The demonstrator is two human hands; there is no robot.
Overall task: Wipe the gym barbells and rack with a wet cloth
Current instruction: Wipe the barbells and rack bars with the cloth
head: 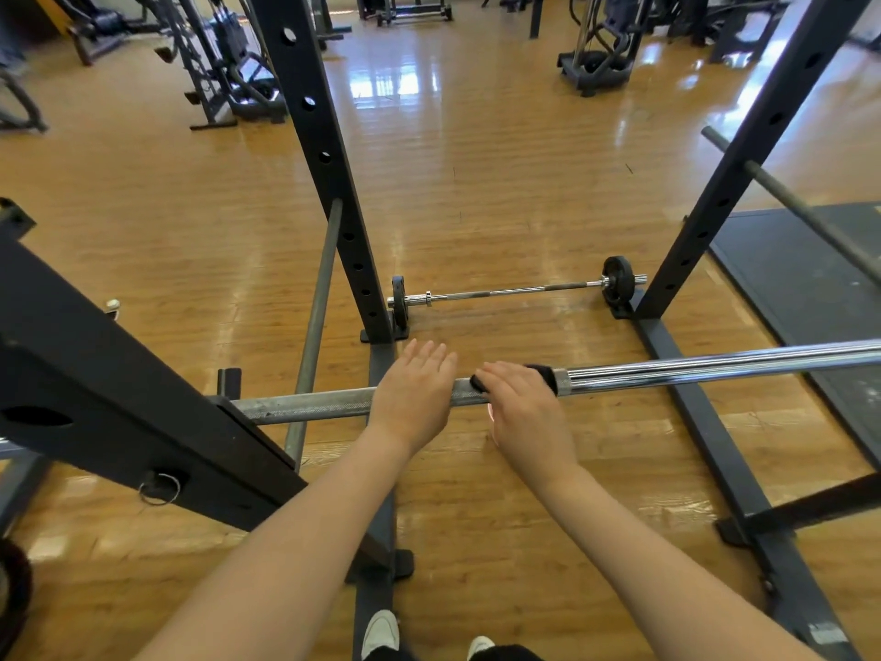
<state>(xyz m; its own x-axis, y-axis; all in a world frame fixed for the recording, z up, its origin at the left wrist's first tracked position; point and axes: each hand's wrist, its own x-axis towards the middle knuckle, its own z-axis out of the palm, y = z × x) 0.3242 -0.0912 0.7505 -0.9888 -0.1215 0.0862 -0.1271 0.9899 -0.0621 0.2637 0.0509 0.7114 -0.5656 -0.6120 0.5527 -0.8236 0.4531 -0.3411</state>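
A gym: power rack (314,150), barbell (515,291), weight machines (229,54), wooden floor (500,174).

Left hand (414,395) rests flat on the barbell (667,369); right hand (522,403) presses a black cloth (541,374) there.

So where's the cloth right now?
In the head view the dark cloth is wrapped on the near barbell, just right of centre, under the right hand. The left hand rests flat on the bar beside it.
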